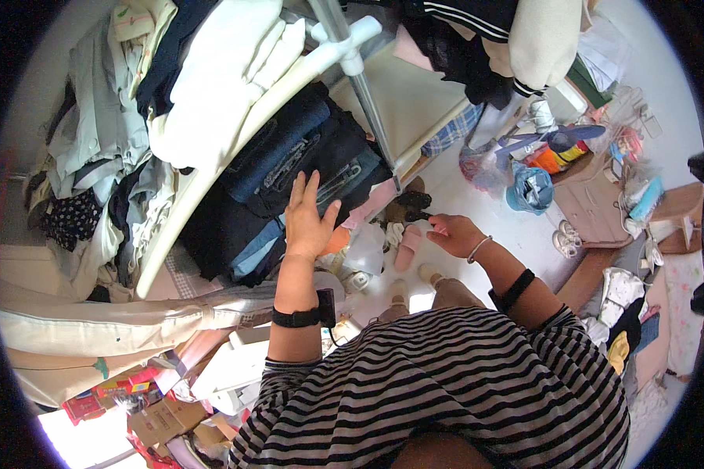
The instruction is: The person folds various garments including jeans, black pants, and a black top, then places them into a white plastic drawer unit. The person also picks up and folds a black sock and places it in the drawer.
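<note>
My left hand (308, 220) lies palm down, fingers spread, on or just over a pile of folded dark clothes (343, 155). Rolled blue jeans (293, 149) sit at the pile's far side, and a light blue denim piece (259, 249) pokes out near my wrist. My right hand (457, 235) is closed around a slim dark handle, held over the floor. The handle seems to belong to a dark object (413, 202), too blurred to name. A pink slipper (408, 247) lies on the floor below that hand.
A metal rack post (366, 111) with a white joint rises beyond the pile. White garments (211, 76) and grey ones (94, 123) hang at left. To the right stand a blue bag-lined bin (529, 189), a pinkish suitcase (592, 205) and white shoes (566, 239). Cardboard boxes (167, 419) are lower left.
</note>
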A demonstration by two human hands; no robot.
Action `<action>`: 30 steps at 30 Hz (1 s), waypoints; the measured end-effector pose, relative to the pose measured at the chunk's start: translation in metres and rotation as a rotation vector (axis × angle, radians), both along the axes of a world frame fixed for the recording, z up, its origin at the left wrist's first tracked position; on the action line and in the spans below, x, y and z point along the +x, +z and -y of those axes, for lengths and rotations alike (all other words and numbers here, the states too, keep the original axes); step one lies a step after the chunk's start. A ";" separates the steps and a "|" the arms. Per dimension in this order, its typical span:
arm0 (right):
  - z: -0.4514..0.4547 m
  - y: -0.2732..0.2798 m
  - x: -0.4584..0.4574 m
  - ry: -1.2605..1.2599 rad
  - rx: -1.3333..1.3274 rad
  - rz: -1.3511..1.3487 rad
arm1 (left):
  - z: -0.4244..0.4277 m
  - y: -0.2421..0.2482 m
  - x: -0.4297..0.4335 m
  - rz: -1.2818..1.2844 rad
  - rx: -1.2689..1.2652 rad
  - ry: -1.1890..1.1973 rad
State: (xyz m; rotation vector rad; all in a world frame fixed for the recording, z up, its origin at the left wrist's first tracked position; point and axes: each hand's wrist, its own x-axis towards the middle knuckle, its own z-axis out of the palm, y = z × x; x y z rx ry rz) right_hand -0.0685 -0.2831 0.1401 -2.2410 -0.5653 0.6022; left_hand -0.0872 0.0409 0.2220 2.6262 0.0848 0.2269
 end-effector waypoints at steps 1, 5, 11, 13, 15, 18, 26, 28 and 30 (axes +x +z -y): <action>0.000 0.001 -0.008 0.011 -0.061 -0.019 | -0.002 -0.003 -0.007 -0.023 -0.001 0.027; -0.017 0.012 -0.048 -0.009 -0.005 -0.021 | -0.015 -0.008 -0.021 0.036 0.024 0.052; -0.031 0.023 -0.120 -0.079 -0.098 -0.086 | -0.009 -0.021 -0.021 0.140 0.072 0.054; -0.021 0.020 -0.145 -0.052 -0.153 -0.039 | -0.007 -0.021 -0.017 0.178 0.032 0.059; -0.008 0.014 -0.160 0.000 -0.163 -0.160 | -0.004 -0.017 -0.016 0.272 0.049 0.050; 0.026 0.019 -0.187 -0.100 -0.229 -0.119 | 0.002 -0.004 -0.015 0.444 0.135 -0.122; 0.088 0.054 -0.208 -0.274 -0.174 -0.194 | 0.092 0.004 -0.051 -0.056 -0.147 -0.396; 0.130 0.050 -0.233 -0.342 -0.143 -0.163 | 0.140 0.001 -0.060 -0.149 -0.244 -0.442; 0.170 0.043 -0.264 -0.473 -0.099 -0.101 | 0.197 -0.001 -0.071 -0.236 -0.359 -0.583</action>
